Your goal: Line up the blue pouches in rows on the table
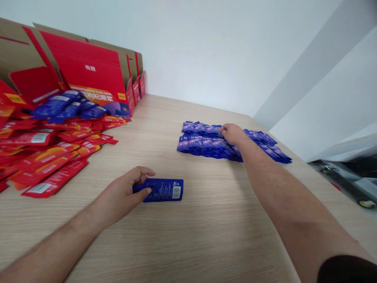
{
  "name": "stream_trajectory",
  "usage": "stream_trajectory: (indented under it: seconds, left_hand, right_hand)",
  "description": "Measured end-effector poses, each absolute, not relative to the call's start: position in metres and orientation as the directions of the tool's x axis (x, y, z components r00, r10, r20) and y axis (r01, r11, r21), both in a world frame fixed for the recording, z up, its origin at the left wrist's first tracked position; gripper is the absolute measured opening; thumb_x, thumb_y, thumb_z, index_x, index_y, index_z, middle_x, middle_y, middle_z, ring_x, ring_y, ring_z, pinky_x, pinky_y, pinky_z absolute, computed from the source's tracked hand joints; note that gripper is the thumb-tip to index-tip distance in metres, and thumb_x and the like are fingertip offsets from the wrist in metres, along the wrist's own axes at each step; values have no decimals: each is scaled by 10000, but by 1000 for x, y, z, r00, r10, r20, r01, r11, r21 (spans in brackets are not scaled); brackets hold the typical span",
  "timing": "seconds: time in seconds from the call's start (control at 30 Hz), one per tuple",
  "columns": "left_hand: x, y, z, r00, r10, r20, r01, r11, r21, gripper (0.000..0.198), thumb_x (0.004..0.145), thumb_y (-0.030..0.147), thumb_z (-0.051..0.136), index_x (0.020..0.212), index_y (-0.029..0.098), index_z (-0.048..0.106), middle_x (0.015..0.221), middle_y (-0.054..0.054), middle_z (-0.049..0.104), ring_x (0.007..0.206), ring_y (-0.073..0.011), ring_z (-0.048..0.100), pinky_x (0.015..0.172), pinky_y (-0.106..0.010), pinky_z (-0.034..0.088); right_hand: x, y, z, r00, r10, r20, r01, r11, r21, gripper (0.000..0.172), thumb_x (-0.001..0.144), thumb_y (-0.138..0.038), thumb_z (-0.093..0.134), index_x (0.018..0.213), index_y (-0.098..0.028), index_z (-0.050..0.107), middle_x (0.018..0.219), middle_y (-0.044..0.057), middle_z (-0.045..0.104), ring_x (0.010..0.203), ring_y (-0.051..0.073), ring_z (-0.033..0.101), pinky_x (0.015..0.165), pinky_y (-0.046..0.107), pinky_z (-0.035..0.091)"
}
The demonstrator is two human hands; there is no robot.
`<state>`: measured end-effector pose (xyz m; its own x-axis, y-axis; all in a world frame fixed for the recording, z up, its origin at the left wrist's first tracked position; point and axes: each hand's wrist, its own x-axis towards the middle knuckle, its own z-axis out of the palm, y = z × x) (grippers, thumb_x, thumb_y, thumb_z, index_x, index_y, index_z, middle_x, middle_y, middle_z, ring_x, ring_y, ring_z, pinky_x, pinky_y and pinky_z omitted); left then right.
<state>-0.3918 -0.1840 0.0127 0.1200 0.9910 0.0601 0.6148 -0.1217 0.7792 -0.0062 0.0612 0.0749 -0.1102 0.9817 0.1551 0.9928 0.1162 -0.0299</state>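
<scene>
My left hand [129,188] is closed on one end of a flat blue sachet [165,190], thumb on top. The sachet's printed back and white barcode face up, just above the table. Farther off, my right hand [234,133] reaches over rows of blue sachets [203,145] with purple fronts. Its thumb and fingertips are pinched at the upper edge of a sachet in the back row. The hand and forearm hide part of the rows, which continue on the right as another group of blue sachets [277,152].
A large heap of red sachets [61,157] covers the table's left side, with several blue sachets [63,106] on top. Behind it stand open red cartons [88,67] against the white wall [200,55]. A dark wheeled object [344,182] stands beyond the table's right edge.
</scene>
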Motion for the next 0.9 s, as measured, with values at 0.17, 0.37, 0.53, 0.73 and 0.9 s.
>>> stream_trajectory:
  seconds: [0.17, 0.37, 0.53, 0.73, 0.9]
  left_hand:
    - [-392, -184, 11, 116, 992, 59, 617, -118, 778, 455, 761, 466, 613, 1163, 255, 649, 926, -26, 710, 913, -262, 682, 752, -368, 539]
    - [-392, -183, 11, 129, 991, 21, 589, -93, 803, 467, 766, 454, 611, 1186, 253, 633, 955, -33, 720, 929, -267, 690, 815, -399, 556]
    - [-390, -184, 13, 111, 994, 25, 576, -85, 813, 456, 765, 436, 622, 1182, 250, 641, 962, -31, 715, 938, -262, 685, 836, -405, 552]
    - [-382, -187, 19, 97, 991, 90, 549, -129, 826, 389, 767, 361, 630, 1134, 235, 654, 866, 1, 654, 842, -213, 645, 783, -354, 529]
    - [-379, -187, 16, 136, 986, 101, 486, -155, 860, 413, 766, 294, 640, 1173, 229, 634, 824, 24, 664, 783, -185, 640, 738, -322, 516]
  right_hand:
    - [-4, 56, 78, -102, 979, 176, 993, 111, -39, 354, 937, -147, 508, 1158, -145, 784, 1158, 119, 773, 1090, 217, 695, 950, 265, 485]
    - [-8, 56, 78, -88, 978, 190, 990, 107, -92, 389, 911, -117, 503, 1189, -134, 775, 1189, 125, 766, 1096, 222, 690, 979, 283, 481]
    - [-11, 18, 95, -46, 908, 416, 925, 196, -324, 344, 896, -192, 523, 1124, -134, 774, 1063, 119, 773, 981, 242, 692, 933, 334, 505]
    - [-52, -84, 79, -151, 969, 196, 724, 243, -646, 328, 914, -352, 554, 1128, -187, 740, 796, 28, 698, 634, 161, 588, 631, 287, 462]
    - [-106, -149, 58, -411, 908, 78, 679, 362, -638, 235, 928, -352, 593, 1008, -194, 748, 794, 26, 700, 684, 155, 599, 657, 279, 450]
